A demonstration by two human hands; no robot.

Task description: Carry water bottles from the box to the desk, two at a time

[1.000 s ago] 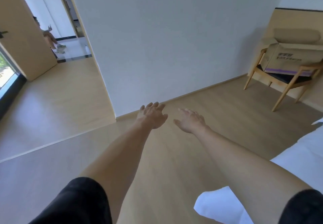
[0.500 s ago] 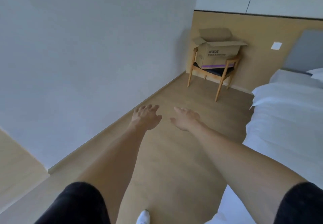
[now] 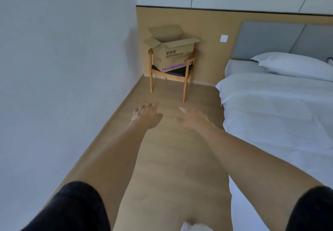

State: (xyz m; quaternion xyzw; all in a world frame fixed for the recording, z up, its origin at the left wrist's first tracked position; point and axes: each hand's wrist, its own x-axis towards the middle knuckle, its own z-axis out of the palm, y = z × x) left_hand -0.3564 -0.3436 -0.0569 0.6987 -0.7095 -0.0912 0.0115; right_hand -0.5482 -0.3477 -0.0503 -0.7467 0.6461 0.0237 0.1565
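An open cardboard box (image 3: 173, 54) sits on the seat of a wooden chair (image 3: 187, 72) in the corner of a bedroom, its four flaps folded outward. The water bottles are not visible; if any remain, they are down inside the box, hidden by its walls. The bench is out of view.

Both bare arms reach forward over the wooden floor (image 3: 173, 158), well short of the box. The left hand (image 3: 146, 116) is empty, palm down, fingers loosely spread. The right hand (image 3: 192, 118) is empty too, fingers relaxed and slightly apart, thumb pointing inward. A white bed (image 3: 279, 113) runs along the right of the walkway to the box, and a plain wall (image 3: 63, 68) runs along the left.

The step in hand appears to be the walk to the box for a pair of bottles. To do it well, the person should stay centred in the lane between wall and bed, stop square to the front of the chair, and lower one hand into the box on each side, avoiding the raised rear flap. One bottle per hand, gripped around the body, seems the steadiest way to lift.
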